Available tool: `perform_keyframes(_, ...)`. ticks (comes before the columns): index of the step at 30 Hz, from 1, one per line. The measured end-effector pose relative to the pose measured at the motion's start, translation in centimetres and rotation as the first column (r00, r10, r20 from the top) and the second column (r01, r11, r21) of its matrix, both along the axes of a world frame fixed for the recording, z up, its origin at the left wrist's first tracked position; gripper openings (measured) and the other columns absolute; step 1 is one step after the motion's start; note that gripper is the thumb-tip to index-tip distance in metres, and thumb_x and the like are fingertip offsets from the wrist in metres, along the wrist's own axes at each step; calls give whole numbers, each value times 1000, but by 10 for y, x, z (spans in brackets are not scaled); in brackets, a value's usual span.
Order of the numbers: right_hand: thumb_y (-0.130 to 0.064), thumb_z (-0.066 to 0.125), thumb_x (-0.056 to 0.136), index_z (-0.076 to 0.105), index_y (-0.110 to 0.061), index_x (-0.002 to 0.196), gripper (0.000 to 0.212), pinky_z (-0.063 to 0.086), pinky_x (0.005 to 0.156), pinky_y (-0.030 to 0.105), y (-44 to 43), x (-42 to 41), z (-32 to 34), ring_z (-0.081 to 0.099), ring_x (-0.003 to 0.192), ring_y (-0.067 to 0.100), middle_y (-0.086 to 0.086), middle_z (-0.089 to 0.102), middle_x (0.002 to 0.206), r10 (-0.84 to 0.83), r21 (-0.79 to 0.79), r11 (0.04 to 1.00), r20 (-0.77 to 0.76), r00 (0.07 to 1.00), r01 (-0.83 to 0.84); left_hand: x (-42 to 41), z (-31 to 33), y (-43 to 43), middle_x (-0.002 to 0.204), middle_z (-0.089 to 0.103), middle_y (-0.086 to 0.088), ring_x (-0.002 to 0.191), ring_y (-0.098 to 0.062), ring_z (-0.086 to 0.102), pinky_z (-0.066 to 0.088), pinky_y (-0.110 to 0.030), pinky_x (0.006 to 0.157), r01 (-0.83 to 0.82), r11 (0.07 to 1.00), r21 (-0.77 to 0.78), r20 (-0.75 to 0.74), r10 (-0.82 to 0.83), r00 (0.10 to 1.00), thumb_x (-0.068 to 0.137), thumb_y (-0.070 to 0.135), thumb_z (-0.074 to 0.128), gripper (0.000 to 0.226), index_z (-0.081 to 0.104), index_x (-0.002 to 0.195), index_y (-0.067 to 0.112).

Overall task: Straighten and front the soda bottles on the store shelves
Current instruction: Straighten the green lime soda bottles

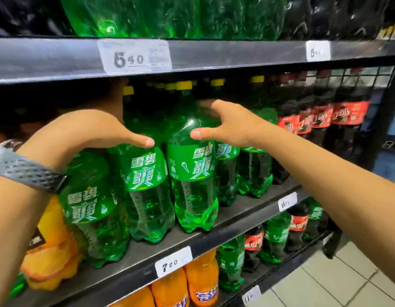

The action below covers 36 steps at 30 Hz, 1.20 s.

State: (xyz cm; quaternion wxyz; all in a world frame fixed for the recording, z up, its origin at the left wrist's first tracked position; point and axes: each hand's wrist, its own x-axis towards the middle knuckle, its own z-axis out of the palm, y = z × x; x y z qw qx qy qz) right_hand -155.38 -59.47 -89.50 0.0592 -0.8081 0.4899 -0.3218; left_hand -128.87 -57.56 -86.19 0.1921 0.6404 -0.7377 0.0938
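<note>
Green soda bottles (254,165) with yellow caps stand in a row on the middle shelf (236,220), and the centre bottle (192,173), its label facing outward, is the marker for everything else. The right hand (232,125) grasps the centre bottle at its shoulder, with the thumb across the front just above the label and the fingers curling round the right side toward the back. Just left of the centre bottle, and touching it, stands the neighbour bottle (143,173). The left hand (99,131) holds this one at the shoulder, thumb tip on the front above the label, fingers reaching behind the neck where they are mostly hidden. A grey wristband (26,171) wraps the left wrist. Further left of the centre bottle is a third green bottle (90,196) at the shelf's front, and beyond that an orange bottle (50,240). To the right of the centre bottle, past the green ones set further back, stand dark cola bottles (325,116) with red labels. Below the centre bottle a white price tag (173,261) reading 7.20 sits on the shelf's front edge, with lower orange bottles (201,282) underneath. Above the centre bottle an upper tag (134,56) reads 5.40, under large green bottles (170,16).
</note>
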Motion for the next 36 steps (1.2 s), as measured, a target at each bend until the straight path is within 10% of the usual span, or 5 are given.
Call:
perform_keyframes(12,-36,62,83,59,-4,104,39,39,87,38,-60,-129,2,51,102,34,18,59,103,-273,-427,830,249,929,359,-25,-24,19,78,64,-18,61,-29,56,51,-44,65,-231,909,-346,-69,220,973,56,80,67,72,57,91,18)
perform_keyframes(19,-76,61,66,61,2,80,79,47,57,39,-81,-149,-2,61,67,32,16,60,65,-196,-169,959,172,965,225,-134,-40,36,101,53,-21,98,-39,50,42,-44,79,-51,980,-194,17,55,998,36,81,72,145,1,151,29)
perform_keyframes(24,-82,62,57,58,13,102,105,37,44,36,-83,-146,-2,53,53,26,10,50,52,-146,-197,971,-22,989,139,-140,-51,33,127,43,-30,109,-42,45,41,-48,91,-155,970,-185,102,176,979,47,69,72,131,6,154,31)
perform_keyframes(28,-78,65,57,55,-3,59,76,25,40,30,-88,-150,3,48,47,25,5,43,45,-158,-166,976,-90,983,142,-138,-50,33,149,26,-23,124,-40,38,39,-48,100,-163,975,-150,58,174,983,47,73,67,124,11,152,39)
perform_keyframes(36,-67,71,63,23,-13,148,111,48,89,37,-98,-156,7,54,114,38,21,55,130,-29,-110,994,-104,994,17,-131,-56,33,135,41,-21,112,-34,43,45,-46,88,-123,976,-181,76,138,988,52,76,61,121,13,153,30)
